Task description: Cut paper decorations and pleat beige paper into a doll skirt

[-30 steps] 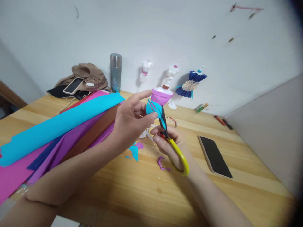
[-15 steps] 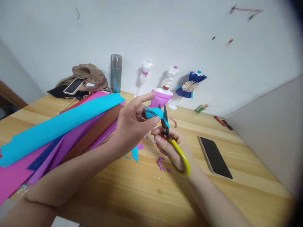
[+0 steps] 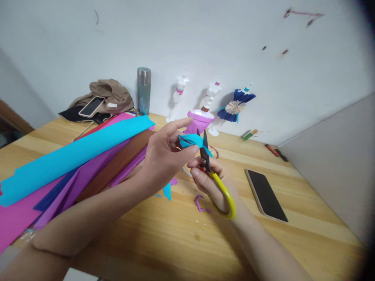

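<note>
Yellow-handled, black-bladed scissors (image 3: 207, 167): the blades had parted since a second earlier.
Small curled turquoise paper piece (image 3: 191, 141): it had tipped flatter since then; its right end lay at the blades, in front of the purple-wrapped white dress form (image 3: 199, 121).
My left hand (image 3: 165, 147): thumb and fingers pinched the paper, forefinger extended.
My right hand (image 3: 211, 188): it gripped the looped handle.
Trimming: seemingly mid-cut; the next snip called for a steady pinch.
Textures: matte, pliable-looking paper; slim pointed blades; smooth, glossy handle.
</note>
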Tool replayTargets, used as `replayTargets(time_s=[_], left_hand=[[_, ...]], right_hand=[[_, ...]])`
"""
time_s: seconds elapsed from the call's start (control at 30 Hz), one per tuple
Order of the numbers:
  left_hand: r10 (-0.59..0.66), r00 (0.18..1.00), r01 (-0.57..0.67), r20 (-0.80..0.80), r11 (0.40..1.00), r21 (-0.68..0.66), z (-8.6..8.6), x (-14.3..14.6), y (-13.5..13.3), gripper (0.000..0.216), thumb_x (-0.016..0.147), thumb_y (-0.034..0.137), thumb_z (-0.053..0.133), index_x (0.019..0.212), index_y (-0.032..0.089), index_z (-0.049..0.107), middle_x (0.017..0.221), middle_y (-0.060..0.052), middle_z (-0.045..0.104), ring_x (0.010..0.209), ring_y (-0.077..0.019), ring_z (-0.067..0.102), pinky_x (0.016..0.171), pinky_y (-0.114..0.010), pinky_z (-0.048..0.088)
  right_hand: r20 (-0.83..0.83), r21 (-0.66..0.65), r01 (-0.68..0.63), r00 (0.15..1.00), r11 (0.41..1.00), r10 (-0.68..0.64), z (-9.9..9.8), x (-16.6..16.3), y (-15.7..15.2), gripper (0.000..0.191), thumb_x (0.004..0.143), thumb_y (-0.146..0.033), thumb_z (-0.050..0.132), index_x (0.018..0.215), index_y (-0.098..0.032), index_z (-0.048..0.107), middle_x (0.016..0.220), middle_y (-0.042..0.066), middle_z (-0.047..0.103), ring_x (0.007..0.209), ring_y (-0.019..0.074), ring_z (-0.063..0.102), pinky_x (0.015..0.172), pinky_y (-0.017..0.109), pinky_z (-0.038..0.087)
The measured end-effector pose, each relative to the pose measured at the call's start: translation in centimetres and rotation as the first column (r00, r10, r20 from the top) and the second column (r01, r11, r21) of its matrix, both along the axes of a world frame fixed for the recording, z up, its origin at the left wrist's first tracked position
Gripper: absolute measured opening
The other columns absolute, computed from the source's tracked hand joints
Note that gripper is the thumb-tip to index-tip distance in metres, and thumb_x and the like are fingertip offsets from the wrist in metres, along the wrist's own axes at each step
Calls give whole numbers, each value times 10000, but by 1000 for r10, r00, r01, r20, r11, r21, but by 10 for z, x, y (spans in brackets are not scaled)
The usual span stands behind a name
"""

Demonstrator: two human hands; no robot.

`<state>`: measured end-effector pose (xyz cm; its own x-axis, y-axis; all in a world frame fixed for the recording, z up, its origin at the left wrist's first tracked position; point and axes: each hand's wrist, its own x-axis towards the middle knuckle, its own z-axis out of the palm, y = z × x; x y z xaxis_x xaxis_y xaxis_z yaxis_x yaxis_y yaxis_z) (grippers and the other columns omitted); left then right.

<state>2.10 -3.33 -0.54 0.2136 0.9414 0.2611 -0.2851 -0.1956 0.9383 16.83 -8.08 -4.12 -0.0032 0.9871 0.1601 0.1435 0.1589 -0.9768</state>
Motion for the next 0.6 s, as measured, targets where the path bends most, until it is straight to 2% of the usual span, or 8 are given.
replayTargets(time_s=[0.07,0.27,0.4,0.6], left_hand=[[-2,1000,2,4,1000,6,0,0,0,535,695,128,762,1221,151,670,651,50,670,569,-106,624,587,-237,533],[19,1000,-19,-6,999,29,0,-1,1,469,721,104,718,1187,159,693,602,48,645,538,-105,593,543,-232,504],[25,1000,-24,-14,999,32,0,-1,2,483,715,109,730,1193,169,702,610,47,653,536,-109,607,531,-229,509],[9,1000,-8,-21,999,34,2,-4,6,523,697,98,744,1215,140,692,591,50,667,523,-108,629,545,-221,549]], right_hand=[[20,-10,6,1000,1000,-6,1,-1,0,301,776,-492,762,815,-222,633,585,-55,440,475,85,333,416,235,262],[0,-32,-16,1000,999,16,5,-3,-1,285,757,-456,774,810,-223,618,646,-26,520,552,117,477,487,254,393],[-58,-30,-50,997,998,49,5,-4,0,253,742,-387,780,838,-218,619,723,-16,576,530,93,454,492,248,397],[-68,-28,-90,994,996,88,4,-2,0,263,750,-388,792,838,-220,610,661,-38,525,540,102,456,519,251,411]])
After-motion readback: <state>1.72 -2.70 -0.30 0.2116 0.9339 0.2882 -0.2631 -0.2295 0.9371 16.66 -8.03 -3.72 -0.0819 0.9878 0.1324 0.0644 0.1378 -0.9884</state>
